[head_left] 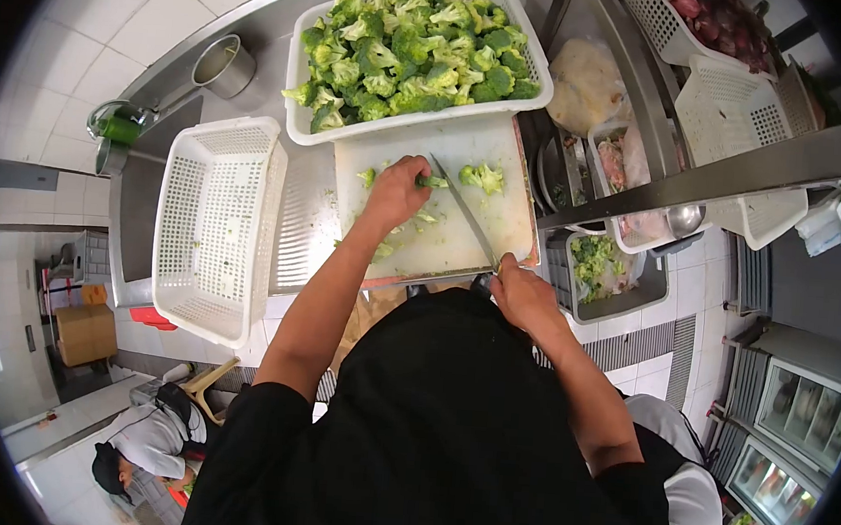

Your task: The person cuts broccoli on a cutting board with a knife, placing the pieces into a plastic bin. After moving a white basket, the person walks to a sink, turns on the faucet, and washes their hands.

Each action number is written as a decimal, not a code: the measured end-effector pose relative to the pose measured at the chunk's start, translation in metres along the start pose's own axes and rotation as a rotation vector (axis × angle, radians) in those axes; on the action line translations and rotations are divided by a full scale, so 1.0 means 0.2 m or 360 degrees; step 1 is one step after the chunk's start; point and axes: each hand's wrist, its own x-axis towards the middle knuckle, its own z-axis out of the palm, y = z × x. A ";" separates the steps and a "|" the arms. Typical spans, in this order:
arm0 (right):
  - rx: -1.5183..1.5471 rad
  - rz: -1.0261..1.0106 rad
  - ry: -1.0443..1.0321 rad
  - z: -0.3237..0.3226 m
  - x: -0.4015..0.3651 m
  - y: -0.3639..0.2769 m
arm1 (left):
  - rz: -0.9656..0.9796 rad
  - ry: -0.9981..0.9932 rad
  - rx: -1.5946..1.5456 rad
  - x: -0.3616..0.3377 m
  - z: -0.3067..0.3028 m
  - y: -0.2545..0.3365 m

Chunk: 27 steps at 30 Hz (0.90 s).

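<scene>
My left hand (398,195) is closed on a small broccoli piece (433,181), whose green tip sticks out past the fingers over the white cutting board (486,238). My right hand (527,294) grips a long kitchen knife (468,215) by its handle at the board's near edge. The blade slants up and left across the board, its tip close to the broccoli in my left hand. To the right of the blade lies a loose broccoli floret (485,177). Cut scraps (424,219) are scattered by my left wrist.
Behind the board stands a white basket (298,127) heaped with broccoli florets. A white perforated basket (268,184) is at left, with a metal pot (225,65) beyond. A grey bin (658,289) of broccoli trimmings sits below right. Another person (150,434) works at lower left.
</scene>
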 end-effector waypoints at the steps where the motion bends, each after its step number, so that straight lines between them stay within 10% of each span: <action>1: -0.0018 0.0061 -0.0051 0.00 0.02 -0.01 | 0.0000 0.0011 0.0009 -0.01 -0.01 0.01; 6: 0.0007 0.0092 -0.0049 0.01 0.04 0.04 | 0.0243 0.0814 -0.0126 0.02 -0.39 0.19; 11: 0.0028 0.0136 -0.0073 -0.01 0.06 0.02 | 0.0276 0.0906 0.0365 0.03 -0.64 0.19; 18: 0.0046 0.0128 0.0047 0.01 0.07 -0.01 | 0.0218 -0.0414 0.0250 -0.14 -0.21 0.00; 27: 0.0166 0.0128 0.0190 -0.05 -0.14 -0.06 | -0.0496 -0.0277 0.0128 -0.08 -0.11 -0.05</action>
